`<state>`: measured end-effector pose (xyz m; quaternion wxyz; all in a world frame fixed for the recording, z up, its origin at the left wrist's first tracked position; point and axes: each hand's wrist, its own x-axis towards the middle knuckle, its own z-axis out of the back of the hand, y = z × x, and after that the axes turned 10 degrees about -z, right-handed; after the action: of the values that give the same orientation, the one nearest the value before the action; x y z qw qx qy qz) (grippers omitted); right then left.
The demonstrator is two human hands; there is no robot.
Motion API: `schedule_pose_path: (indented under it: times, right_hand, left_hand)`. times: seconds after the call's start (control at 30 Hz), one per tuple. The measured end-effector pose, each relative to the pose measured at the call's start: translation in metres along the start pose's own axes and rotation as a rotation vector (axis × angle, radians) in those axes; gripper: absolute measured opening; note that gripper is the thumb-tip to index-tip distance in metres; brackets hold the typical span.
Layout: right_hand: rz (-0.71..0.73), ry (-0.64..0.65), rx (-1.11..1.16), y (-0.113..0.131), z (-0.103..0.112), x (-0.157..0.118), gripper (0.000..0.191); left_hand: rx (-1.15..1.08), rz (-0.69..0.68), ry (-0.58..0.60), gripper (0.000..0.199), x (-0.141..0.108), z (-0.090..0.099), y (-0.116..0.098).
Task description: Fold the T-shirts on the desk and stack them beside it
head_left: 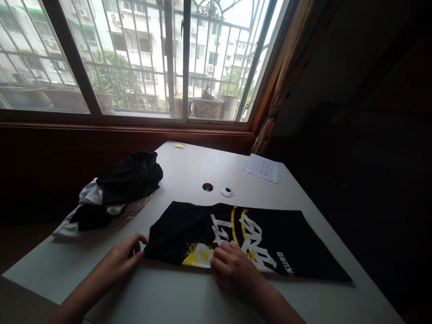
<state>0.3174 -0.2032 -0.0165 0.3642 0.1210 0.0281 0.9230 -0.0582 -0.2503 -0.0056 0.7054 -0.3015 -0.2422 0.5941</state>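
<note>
A black T-shirt [297, 238] with white lettering and a yellow print lies folded into a long strip across the white table. My left hand [123, 255] is at its left end, thumb and fingers closed on the corner of the cloth. Along the near edge, by the yellow patch, my right hand [232, 270] has its fingers curled and pinches the fabric. The right thumb is mostly hidden behind the hand.
A heap of clothes [131, 177], black, white and pale pink, sits on the left of the table [189, 168]. Beyond the shirt are a round cable hole [208, 187] and its loose cover [227, 192]. Papers [262, 168] and a yellow note [179, 146] lie near the window.
</note>
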Motion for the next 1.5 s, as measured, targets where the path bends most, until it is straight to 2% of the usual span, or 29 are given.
schedule_pose_path:
  times: [0.13,0.23,0.33,0.5,0.7,0.9,1.0,1.07,1.17,1.23,1.3,1.37,1.5]
  right_hand:
    - [-0.021,0.029,0.036,-0.002,0.001,-0.002,0.006]
    - [-0.030,0.031,0.060,-0.002,0.001,-0.003,0.006]
    - [-0.037,0.018,0.072,-0.001,0.000,-0.004,0.006]
    - [-0.051,0.009,0.074,0.000,0.000,-0.005,0.008]
    - [-0.024,-0.025,0.075,-0.003,-0.006,-0.006,0.009]
    - [-0.022,-0.016,0.128,-0.004,-0.007,-0.008,0.007]
    - [-0.030,0.016,0.195,-0.003,-0.001,-0.009,0.004]
    - [-0.035,0.019,0.249,-0.004,0.003,-0.009,0.001]
    - [-0.093,-0.059,0.297,-0.011,0.007,-0.004,0.011]
    - [-0.163,-0.134,0.266,-0.021,0.006,0.000,0.021]
    - [-0.243,-0.165,0.176,-0.037,0.001,0.002,0.033]
    - [-0.343,-0.123,0.072,-0.056,-0.004,0.001,0.046]
    - [-0.518,0.048,-0.028,-0.103,-0.008,-0.014,0.059]
  left_hand:
    - [0.090,-0.053,-0.084,0.041,0.014,0.003,-0.006]
    - [0.201,-0.115,-0.135,0.038,0.031,0.002,-0.008]
    - [0.294,-0.125,-0.134,0.031,0.045,-0.003,-0.010]
    - [0.371,-0.059,-0.119,0.023,0.056,-0.012,-0.011]
    - [0.388,-0.070,-0.151,0.023,0.063,-0.006,-0.008]
    - [0.598,-0.028,-0.111,0.020,0.069,-0.008,-0.019]
    - [0.703,-0.074,-0.203,0.025,0.072,-0.019,-0.034]
    - [0.693,-0.189,-0.230,0.033,0.075,-0.031,-0.045]
    - [0.610,-0.381,-0.139,0.042,0.083,-0.057,-0.059]
    - [0.576,-0.448,-0.052,0.051,0.091,-0.077,-0.064]
    - [0.567,-0.451,0.024,0.062,0.101,-0.094,-0.065]
    - [0.571,-0.416,0.069,0.069,0.111,-0.105,-0.062]
    - [0.582,-0.381,0.052,0.072,0.126,-0.104,-0.051]
